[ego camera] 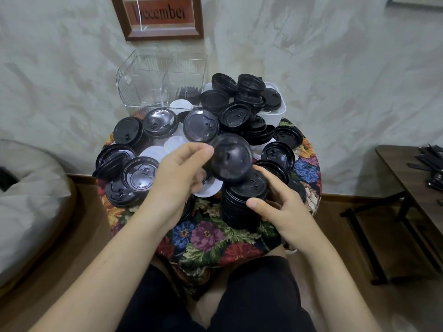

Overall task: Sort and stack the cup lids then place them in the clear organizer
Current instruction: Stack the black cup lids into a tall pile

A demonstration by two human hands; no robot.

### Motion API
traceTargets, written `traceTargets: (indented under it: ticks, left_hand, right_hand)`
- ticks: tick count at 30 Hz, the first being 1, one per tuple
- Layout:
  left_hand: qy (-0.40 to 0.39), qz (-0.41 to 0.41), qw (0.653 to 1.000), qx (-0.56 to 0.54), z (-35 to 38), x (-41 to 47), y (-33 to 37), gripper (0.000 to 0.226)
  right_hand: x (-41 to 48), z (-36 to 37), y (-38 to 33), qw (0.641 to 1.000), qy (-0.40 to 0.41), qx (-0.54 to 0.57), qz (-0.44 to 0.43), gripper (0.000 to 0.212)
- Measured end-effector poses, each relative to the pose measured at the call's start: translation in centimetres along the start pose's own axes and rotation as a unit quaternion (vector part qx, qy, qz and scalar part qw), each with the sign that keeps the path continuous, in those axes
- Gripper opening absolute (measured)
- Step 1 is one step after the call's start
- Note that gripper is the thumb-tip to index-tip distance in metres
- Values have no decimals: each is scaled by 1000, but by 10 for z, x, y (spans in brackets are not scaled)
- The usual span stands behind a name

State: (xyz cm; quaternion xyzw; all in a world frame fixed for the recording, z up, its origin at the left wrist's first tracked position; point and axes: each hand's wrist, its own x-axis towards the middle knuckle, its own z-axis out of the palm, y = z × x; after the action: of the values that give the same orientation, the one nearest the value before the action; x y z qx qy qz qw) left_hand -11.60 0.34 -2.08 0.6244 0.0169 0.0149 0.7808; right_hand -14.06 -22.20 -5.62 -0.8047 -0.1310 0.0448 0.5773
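Observation:
My left hand (pixel 177 178) pinches a single black lid (pixel 231 158) and holds it tilted just above a tall stack of black lids (pixel 239 202). My right hand (pixel 280 207) grips that stack from the right, thumb on its front. Many loose black lids (pixel 236 115) and a few white lids (pixel 153 153) lie scattered over the small round table. The clear organizer (pixel 160 80) stands at the table's back left, with black and white lids seen through its front wall.
A floral cloth (pixel 211 236) covers the table. A white container (pixel 279 111) at the back right is heaped with black lids. A dark side table (pixel 412 173) stands right, a grey cushion (pixel 26 200) left, and a framed sign (pixel 160 15) hangs on the wall.

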Motion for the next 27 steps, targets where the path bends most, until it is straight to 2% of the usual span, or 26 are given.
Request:
traceTargets:
  ticks: [3, 6, 12, 15, 19, 24, 27]
  left_hand:
    - [-37, -36, 998, 34, 2, -1, -6, 18]
    - [-48, -20, 994, 93, 3, -1, -11, 21]
    - [-19, 18, 995, 101, 17, 0, -18, 26]
    - [13, 56, 990, 131, 19, 3, -26, 26]
    - [19, 109, 977, 182, 18, 0, -31, 22]
    - [-20, 94, 974, 204, 15, 0, -29, 15]
    - [-66, 80, 968, 230, 15, -1, -31, 32]
  right_hand:
    - [0, 0, 0, 1000, 2, -2, 1, 70]
    - [1, -1, 1, 1000, 0, -5, -4, 71]
    - [1, -1, 2, 1000, -11, -5, -12, 68]
    - [1, -1, 4, 1000, -16, -11, -12, 70]
    - [1, -2, 1, 1000, -18, -16, -16, 70]
    - [1, -3, -1, 1000, -15, -17, -18, 74]
    - [1, -4, -1, 1000, -15, -16, -15, 75]
